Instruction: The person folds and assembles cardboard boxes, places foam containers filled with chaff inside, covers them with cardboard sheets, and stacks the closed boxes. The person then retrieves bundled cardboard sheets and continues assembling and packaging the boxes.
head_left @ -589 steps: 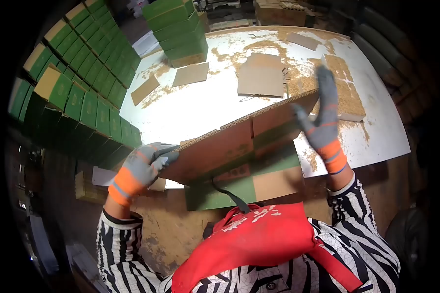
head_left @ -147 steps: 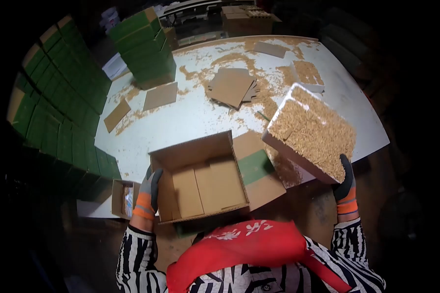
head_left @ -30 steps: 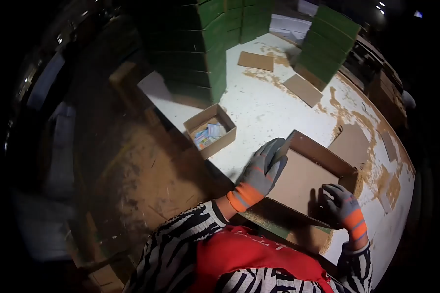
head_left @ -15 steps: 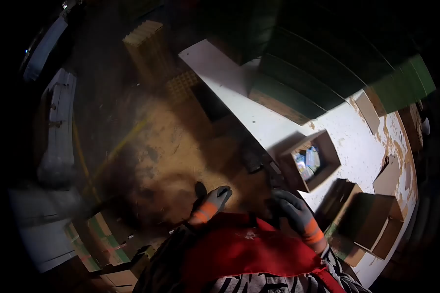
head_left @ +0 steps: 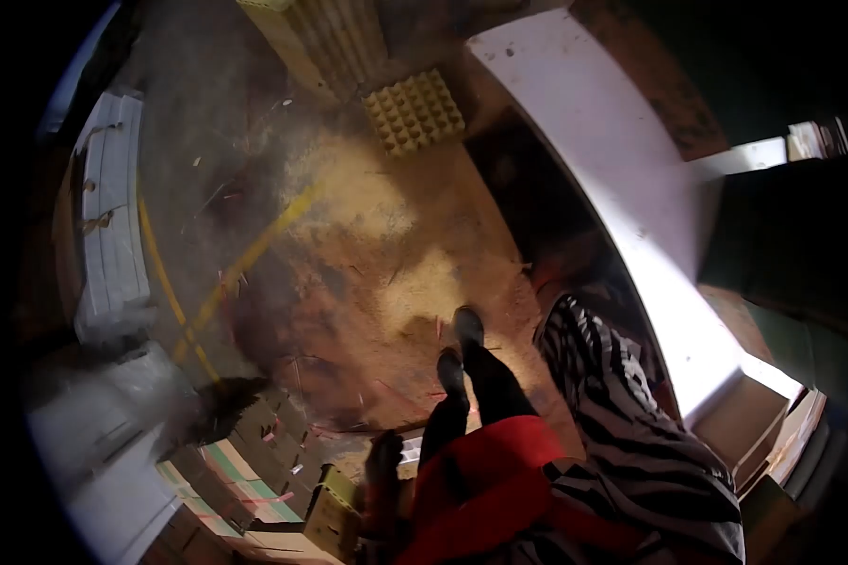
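Note:
My left hand, in a dark-looking glove, hangs low beside the red apron. It is in shadow and its fingers do not show clearly. Nearest to it is a yellowish carton; I cannot tell whether they touch. My right arm, in a black-and-grey striped sleeve, stretches forward along the edge of the white table. Where the sleeve ends, by the dark space under the tabletop, my right hand cannot be made out. A cardboard box stands on the table to the right of the sleeve.
An egg tray lies on the dusty floor, beside a tall stack of such trays. Flattened cartons are piled at lower left. White bundled sheets stand on the left. Yellow lines cross the floor.
The view has swung toward the floor and the table's left side. My left hand has dropped back beside my body. My right arm has reached forward, its hand now lost from sight.

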A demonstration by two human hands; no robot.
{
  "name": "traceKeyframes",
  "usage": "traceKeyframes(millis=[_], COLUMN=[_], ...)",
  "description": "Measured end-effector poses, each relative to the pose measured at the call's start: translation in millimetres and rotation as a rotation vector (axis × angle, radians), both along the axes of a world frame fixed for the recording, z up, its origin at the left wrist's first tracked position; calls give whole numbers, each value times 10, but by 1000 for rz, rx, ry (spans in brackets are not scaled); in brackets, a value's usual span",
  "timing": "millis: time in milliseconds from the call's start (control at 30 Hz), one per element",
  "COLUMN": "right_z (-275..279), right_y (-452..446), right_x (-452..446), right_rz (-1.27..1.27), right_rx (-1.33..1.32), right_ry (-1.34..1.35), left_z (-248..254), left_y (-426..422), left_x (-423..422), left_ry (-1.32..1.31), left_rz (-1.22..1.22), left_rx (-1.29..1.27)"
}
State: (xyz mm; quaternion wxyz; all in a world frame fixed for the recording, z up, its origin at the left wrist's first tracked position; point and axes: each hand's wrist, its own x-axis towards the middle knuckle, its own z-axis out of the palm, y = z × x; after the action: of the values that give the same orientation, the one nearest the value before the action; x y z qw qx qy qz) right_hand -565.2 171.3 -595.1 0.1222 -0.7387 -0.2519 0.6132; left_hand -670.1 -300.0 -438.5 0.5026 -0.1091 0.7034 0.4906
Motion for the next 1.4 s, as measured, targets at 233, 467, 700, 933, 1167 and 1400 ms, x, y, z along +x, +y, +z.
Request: traceKeyframes(millis=[233, 467, 700, 933, 1167, 1400], right_z=[-283, -24, 1573, 3265, 5060, 6303], right_y=[-241, -1753, -2409, -3744, -4744, -5067], right_x=[198, 474, 447, 900, 1560, 2579], right_rz=[88, 77, 838, 1127, 1176, 938], right_rx=[9, 73, 211, 475, 828, 1319], right_ry=[241, 407, 140, 228, 105, 132], left_z=[-211, 125, -124, 253, 1439, 2938], left_y=[1032, 1706, -741, -197, -614, -468], left_x=[-200, -796, -1682, -213, 2007, 3380], left_ry=[-199, 181, -119, -201, -265, -136], left_rz=[-57, -128, 552, -194, -937, -1237], left_rx=[54, -48, 165, 181, 478, 914])
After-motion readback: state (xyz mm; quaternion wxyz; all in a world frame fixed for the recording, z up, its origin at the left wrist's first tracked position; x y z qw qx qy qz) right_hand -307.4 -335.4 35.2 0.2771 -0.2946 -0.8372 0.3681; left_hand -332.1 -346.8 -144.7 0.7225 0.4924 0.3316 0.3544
